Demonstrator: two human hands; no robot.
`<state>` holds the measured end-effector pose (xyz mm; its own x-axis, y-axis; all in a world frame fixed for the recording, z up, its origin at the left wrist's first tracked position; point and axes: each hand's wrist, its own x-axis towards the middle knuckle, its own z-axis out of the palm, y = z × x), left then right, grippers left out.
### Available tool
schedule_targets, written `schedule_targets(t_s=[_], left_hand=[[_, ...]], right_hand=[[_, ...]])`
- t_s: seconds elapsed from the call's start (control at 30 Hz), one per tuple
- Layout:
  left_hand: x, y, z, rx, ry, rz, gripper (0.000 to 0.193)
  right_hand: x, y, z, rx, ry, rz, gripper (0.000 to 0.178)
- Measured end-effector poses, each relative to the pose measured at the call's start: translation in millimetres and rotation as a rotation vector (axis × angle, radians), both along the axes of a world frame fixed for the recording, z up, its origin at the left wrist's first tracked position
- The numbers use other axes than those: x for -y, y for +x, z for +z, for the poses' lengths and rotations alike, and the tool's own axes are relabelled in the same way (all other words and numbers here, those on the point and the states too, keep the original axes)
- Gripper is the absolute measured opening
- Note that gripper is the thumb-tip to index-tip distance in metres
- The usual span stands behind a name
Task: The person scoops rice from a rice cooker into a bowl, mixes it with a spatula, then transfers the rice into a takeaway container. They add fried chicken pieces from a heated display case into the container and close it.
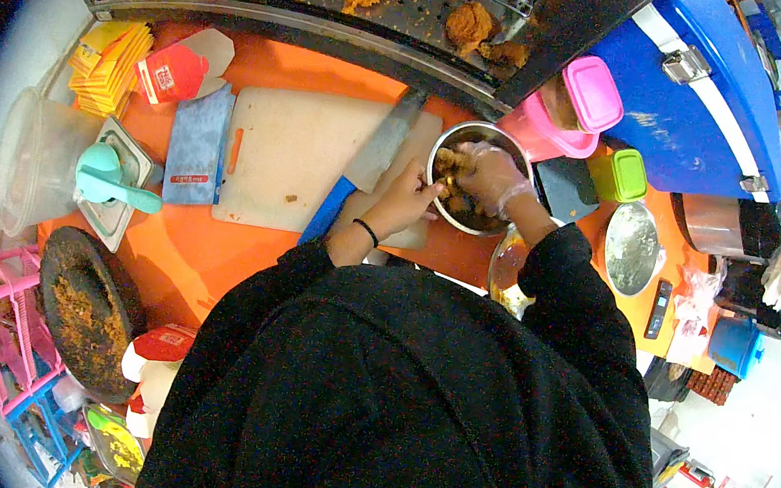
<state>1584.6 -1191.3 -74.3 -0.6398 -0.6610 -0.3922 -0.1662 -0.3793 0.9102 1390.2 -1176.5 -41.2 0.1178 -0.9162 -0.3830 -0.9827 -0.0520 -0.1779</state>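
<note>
A round metal bowl holds brown, lumpy pieces of food. My right hand, in a clear plastic glove, reaches into it from the right, its fingers closed around brown pieces. At the bowl's left rim is my bare left hand, a dark band on its wrist; its fingers pinch the rim. Beside that hand, a large knife with a blue handle lies slanted across a pale cutting board.
Left of the board are a blue pouch, a turquoise scoop and a stone mortar. Pink tubs, a bowl of white powder and a blue cooler stand right. A glass case borders the far edge.
</note>
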Motion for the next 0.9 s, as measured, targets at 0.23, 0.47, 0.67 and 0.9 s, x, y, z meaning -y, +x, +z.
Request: schedule_targets(t_s=[0.23, 0.47, 0.67, 0.9], left_hand=[[4.1, 0.2, -21.8, -0.114, -0.314, 0.09, 0.019], [4.6, 0.8, -28.5, -0.115, -0.185, 0.146, 0.018], [3.1, 31.7, -13.7, -0.003, -0.177, 0.122, 0.025], [-12.4, 73.8, 1.0, -0.174, -0.162, 0.311, 0.03]], right_hand=[[-6.8, 7.6, 52.7, 0.244, -0.125, -0.035, 0.05], [-15.3, 29.5, 2.3, 0.018, -0.155, -0.011, 0.035], [29.1, 10.0, 44.0, 0.697, 0.27, -0.399, 0.052], [1.2, 77.2, 61.0, -0.056, -0.56, 0.525, 0.046]])
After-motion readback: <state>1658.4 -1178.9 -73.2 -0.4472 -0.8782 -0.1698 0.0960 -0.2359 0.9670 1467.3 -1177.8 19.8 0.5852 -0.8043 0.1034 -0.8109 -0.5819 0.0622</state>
